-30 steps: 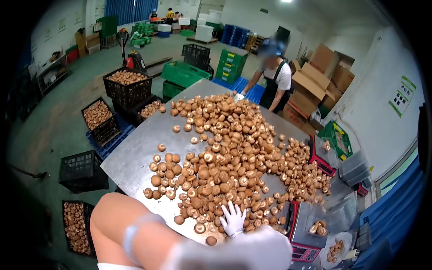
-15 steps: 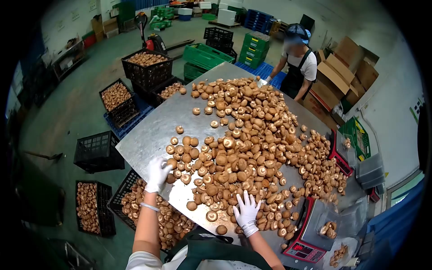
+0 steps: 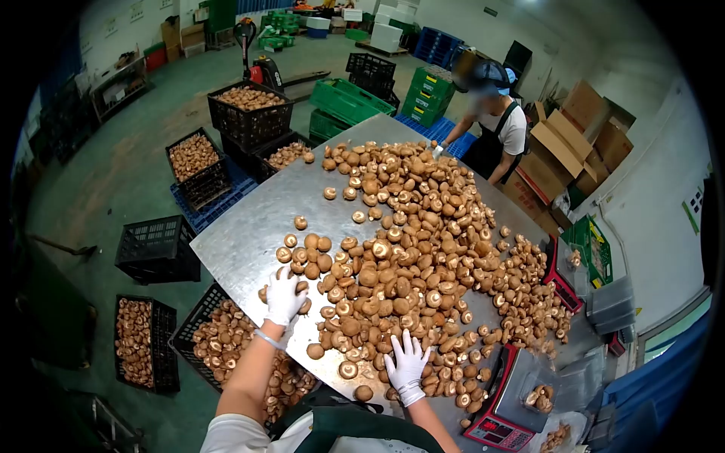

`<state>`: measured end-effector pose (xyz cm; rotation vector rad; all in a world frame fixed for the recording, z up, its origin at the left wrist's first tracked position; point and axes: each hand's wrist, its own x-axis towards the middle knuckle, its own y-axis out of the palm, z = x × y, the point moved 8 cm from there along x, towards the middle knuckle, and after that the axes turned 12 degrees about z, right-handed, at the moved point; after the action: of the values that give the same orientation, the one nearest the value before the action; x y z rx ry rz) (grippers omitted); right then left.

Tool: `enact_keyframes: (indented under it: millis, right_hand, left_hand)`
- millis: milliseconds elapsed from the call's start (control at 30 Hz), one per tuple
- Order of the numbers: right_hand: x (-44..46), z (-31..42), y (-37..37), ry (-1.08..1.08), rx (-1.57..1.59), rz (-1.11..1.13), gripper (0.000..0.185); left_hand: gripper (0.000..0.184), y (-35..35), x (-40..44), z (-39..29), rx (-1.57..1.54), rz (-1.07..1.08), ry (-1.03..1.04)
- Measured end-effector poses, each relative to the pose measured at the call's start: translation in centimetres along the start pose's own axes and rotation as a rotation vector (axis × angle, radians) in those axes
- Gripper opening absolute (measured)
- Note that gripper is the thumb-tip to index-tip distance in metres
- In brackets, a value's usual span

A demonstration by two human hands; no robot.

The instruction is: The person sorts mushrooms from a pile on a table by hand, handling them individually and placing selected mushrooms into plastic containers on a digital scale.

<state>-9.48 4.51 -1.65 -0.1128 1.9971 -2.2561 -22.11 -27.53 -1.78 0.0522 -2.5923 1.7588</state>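
Observation:
Brown shiitake mushrooms [image 3: 393, 257] lie in a broad heap across a metal table [image 3: 242, 208]. My left hand [image 3: 284, 297], in a white glove, rests palm down at the left edge of the heap. Its fingers reach forward, with a few mushrooms touching or close beside it; whatever is under the palm is hidden. At the near side of the heap, my right hand [image 3: 408, 368], also gloved in white, lies with spread fingers over mushrooms and grips none that I can see.
Below the table's left edge stands a black crate [image 3: 195, 332] of mushrooms, with more crates on the floor. A red scale [image 3: 498, 423] holding a tub of mushrooms is at right; another scale [image 3: 560, 283] sits farther back. Across the table a person [image 3: 495, 124] bends toward the heap.
My left hand has moved forward and slightly right, from beside the loose mushrooms to over them. My right hand stays nearly in place. The camera view has shifted slightly, and the person opposite leans differently.

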Motion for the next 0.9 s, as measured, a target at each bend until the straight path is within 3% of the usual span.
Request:
enact_keyframes:
  millis: [200,367,433,500,533,633,700,733,767,900]
  right_hand:
    - [-0.2,-0.2,0.3,0.003,0.015,-0.008,0.054]
    - [-0.2,-0.2,0.2,-0.008,0.017,-0.022,0.054]
    - [-0.2,-0.3,0.4,-0.013,0.023,-0.015,0.055]
    - [-0.2,-0.2,0.3,-0.010,0.026,-0.009,0.056]
    - [-0.1,-0.3,0.4,-0.009,0.023,-0.010,0.056]
    - [-0.1,-0.2,0.3,-0.004,0.019,0.010,0.056]
    - [-0.2,-0.2,0.4,-0.011,0.014,-0.001,0.056]
    - [-0.2,-0.2,0.5,-0.008,0.014,0.004,0.056]
    - [-0.1,-0.2,0.5,-0.005,0.013,0.007,0.056]
    - [-0.1,-0.3,0.6,0.003,0.015,0.025,0.055]
  left_hand:
    - [0.024,-1.5,-3.8,3.7,-0.112,0.106,-0.055]
    - [0.020,-4.6,-8.8,4.5,-0.035,0.034,0.027]
    - [0.024,-4.3,-10.3,7.7,0.004,0.122,-0.068]
    - [0.032,-3.8,-11.4,10.4,0.013,0.412,-0.155]
    - [0.041,-4.5,-11.5,10.2,0.008,0.425,-0.082]
    - [0.046,-6.6,-7.9,8.6,-0.316,0.407,-0.095]
    - [0.049,-8.1,-4.9,6.4,-0.280,0.088,-0.020]
    - [0.050,-7.9,-2.8,5.6,-0.258,0.036,0.015]
    - [0.047,-7.3,-0.7,5.0,-0.368,0.008,0.028]
    - [0.059,-1.3,8.2,5.5,-0.239,-0.004,-0.025]
